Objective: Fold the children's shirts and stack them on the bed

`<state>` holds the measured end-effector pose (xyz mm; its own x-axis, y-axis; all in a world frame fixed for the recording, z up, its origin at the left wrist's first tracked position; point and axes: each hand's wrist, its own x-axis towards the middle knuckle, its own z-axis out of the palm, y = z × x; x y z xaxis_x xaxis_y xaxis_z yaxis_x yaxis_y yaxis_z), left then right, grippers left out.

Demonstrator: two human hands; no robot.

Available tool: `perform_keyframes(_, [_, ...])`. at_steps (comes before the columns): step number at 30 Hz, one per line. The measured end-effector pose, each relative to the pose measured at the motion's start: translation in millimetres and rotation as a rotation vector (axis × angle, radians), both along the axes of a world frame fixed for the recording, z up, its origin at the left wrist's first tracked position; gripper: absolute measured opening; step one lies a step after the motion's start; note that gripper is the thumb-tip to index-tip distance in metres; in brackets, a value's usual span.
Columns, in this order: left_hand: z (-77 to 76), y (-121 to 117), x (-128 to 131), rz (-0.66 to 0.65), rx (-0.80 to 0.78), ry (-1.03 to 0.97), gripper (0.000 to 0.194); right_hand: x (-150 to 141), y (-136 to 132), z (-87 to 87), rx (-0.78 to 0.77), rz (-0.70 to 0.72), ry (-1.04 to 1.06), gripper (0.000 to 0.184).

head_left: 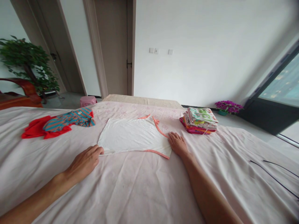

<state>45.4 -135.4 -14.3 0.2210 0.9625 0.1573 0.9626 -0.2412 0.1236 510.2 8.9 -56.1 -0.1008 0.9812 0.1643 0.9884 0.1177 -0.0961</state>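
A white sleeveless top (pixel 130 135) with coral-coloured trim lies spread flat on the bed-like surface, its hem toward the left and its shoulders toward the right. At its near left corner, my left hand (pixel 90 157) has its fingers closed on the hem. My right hand (pixel 177 142) rests flat on the shoulder end, fingers stretched out over the fabric. To the right of that hand sits a stack of folded clothes (pixel 199 121), printed ones on top and red and pink ones below.
A pale, wrinkled sheet (pixel 140 186) covers the surface. Red and striped clothes (pixel 67 121) lie loose at the left. Dark cords (pixel 275 179) cross the right side. Beyond stand a pink stool (pixel 88 101), a potted tree (pixel 29 63) and purple flowers (pixel 228 106).
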Motion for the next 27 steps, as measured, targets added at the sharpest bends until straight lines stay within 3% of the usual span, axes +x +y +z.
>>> perform_keyframes(7, [30.8, 7.9, -10.0, 0.026, -0.345, -0.056, 0.011, -0.1, -0.7, 0.5, 0.014, 0.0, 0.002, 0.048])
perform_keyframes(10, [39.3, 16.0, -0.1, 0.019, -0.239, -0.116, 0.026, -0.6, -1.6, 1.5, 0.021, 0.005, 0.01, 0.048])
perform_keyframes(14, [26.0, 23.1, 18.0, -0.17, -0.027, -0.148, 0.043, -1.2, -4.3, 2.9, 0.015, -0.001, 0.027, 0.047])
perform_keyframes(18, [-1.8, 16.3, 23.4, -0.327, -0.096, -0.047, 0.06, -2.3, -7.3, 5.5, 0.029, 0.002, 0.043, 0.045])
perform_keyframes(23, [-11.3, 8.6, 12.6, -0.369, -0.123, -0.096, 0.056, -3.5, -13.8, 15.0, 0.071, -0.022, 0.106, 0.04])
perform_keyframes(27, [-10.7, 17.6, 3.8, -0.25, -0.148, -0.292, 0.041, -4.3, -22.4, 27.3, 0.117, -0.195, 0.183, 0.038])
